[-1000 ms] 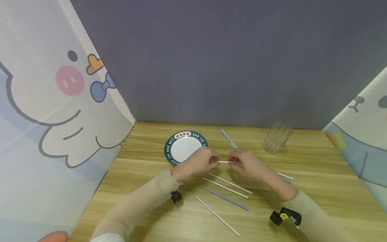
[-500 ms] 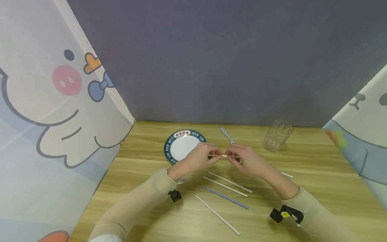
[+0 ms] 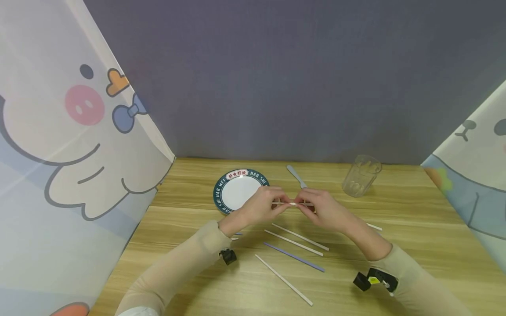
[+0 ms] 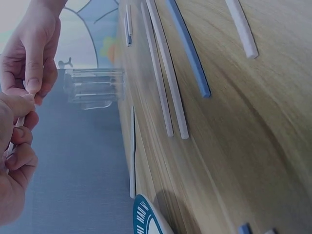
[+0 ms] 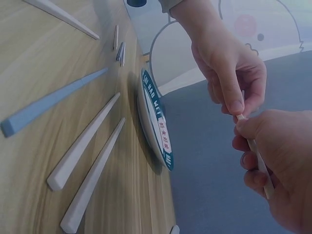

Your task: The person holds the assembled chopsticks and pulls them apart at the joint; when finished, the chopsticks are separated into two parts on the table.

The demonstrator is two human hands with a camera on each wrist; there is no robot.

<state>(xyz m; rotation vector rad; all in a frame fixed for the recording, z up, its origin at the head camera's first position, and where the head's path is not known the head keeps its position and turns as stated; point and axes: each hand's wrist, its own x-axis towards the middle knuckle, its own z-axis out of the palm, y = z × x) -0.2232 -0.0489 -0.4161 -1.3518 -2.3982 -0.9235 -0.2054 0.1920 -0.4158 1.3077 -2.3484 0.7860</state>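
Note:
Above the wooden table, both hands pinch one thin, pale stick between thumbs and fingers. My left hand grips its left part and my right hand its right part, with the thumbs almost meeting at the middle. A short whitish bit shows between them. In the right wrist view the pale stick runs along the curled fingers of my right hand. Fingers hide much of it, so I cannot tell whether it is whole. Below lie white sticks and a purple stick.
A green-rimmed white plate sits behind my left hand. Beyond the right hand lies a grey table knife; a clear glass stands farther right. Short pieces lie by my left forearm, another white piece by the right.
Both hands have risen slightly and drawn closer together, so less of the pale stick shows between them. Over the last half second they hardly move. The things on the table stay put.

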